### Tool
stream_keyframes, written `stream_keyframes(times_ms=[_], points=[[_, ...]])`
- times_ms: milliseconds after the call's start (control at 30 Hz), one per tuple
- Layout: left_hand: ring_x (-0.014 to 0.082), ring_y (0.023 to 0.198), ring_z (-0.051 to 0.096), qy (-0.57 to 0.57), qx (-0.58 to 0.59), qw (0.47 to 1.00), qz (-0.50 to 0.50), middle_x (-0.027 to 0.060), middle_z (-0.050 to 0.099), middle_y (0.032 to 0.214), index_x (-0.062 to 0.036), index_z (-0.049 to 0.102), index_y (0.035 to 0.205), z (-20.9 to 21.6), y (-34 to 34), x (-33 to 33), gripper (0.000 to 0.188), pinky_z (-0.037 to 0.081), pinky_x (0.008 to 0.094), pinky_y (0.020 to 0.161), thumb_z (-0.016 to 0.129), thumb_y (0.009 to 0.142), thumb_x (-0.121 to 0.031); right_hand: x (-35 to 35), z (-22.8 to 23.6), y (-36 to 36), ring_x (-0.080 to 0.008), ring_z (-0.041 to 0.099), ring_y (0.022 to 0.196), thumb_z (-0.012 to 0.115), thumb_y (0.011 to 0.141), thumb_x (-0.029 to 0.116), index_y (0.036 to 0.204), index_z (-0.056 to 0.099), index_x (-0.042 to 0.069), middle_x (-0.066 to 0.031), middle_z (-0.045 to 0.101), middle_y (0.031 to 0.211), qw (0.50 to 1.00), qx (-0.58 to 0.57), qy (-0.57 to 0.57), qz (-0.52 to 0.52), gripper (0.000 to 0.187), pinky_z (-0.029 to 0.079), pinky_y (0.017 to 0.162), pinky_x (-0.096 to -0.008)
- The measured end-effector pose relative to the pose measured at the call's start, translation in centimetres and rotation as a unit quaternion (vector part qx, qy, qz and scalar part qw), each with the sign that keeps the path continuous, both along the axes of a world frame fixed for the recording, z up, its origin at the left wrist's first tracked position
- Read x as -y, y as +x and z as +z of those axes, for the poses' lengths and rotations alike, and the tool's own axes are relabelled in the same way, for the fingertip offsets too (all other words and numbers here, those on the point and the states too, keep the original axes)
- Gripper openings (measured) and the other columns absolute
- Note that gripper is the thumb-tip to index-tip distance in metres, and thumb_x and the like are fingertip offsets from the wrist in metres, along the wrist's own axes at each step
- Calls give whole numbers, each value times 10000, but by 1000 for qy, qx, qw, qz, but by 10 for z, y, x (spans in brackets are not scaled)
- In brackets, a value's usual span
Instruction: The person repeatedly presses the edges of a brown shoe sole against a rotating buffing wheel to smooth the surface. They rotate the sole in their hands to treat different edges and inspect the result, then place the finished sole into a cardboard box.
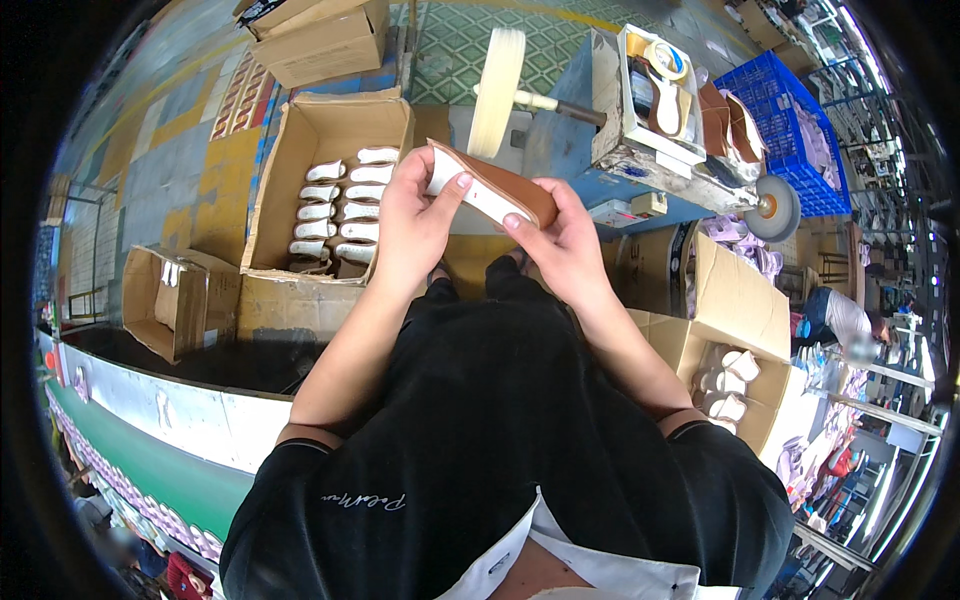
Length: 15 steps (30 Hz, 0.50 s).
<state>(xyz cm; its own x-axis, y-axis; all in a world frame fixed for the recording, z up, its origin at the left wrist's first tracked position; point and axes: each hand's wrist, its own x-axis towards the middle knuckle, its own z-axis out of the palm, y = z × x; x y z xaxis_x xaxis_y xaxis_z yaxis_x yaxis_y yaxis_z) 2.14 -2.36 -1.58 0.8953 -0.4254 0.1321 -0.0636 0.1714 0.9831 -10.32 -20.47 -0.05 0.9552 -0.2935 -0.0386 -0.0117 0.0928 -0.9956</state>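
Between my two hands, in front of my body, I hold a brown shoe (513,190) with a long white face turned toward me. My left hand (418,197) wraps one end, its thumb pressed on the white face. At the other end my right hand (560,235) grips it, thumb on the white and fingers behind the brown side. Just beyond the shoe stands a pale buffing wheel (495,95) on a horizontal shaft; the shoe appears apart from it. What my fingers cover on the back is hidden.
To the left, an open cardboard box (262,215) holds rows of white-faced shoes. A smaller carton (150,335) sits farther left. At right are the machine bench (650,165), a grey disc (778,208), a blue crate (770,75) and another shoe carton (775,385).
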Motion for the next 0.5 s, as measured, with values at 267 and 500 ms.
stream_keyframes(times_ms=[267,500], points=[[123,1104,689,48,-136,989,14,56,776,1287,20,700,1490,-101,60,32,371,554,311,1016,739,1130,-66,16,-68,45,-203,806,1113,821,1113,245,1448,601,-82,-162,778,1262,986,-144,62,62,517,655,954,-326],[208,1177,741,-36,-358,932,37,129,759,1366,41,661,1558,-190,78,79,435,599,364,1032,678,1168,-150,8,-122,89,-226,836,864,885,1063,309,1249,532,-59,-174,738,1111,973,-222,54,0,543,683,719,-320]])
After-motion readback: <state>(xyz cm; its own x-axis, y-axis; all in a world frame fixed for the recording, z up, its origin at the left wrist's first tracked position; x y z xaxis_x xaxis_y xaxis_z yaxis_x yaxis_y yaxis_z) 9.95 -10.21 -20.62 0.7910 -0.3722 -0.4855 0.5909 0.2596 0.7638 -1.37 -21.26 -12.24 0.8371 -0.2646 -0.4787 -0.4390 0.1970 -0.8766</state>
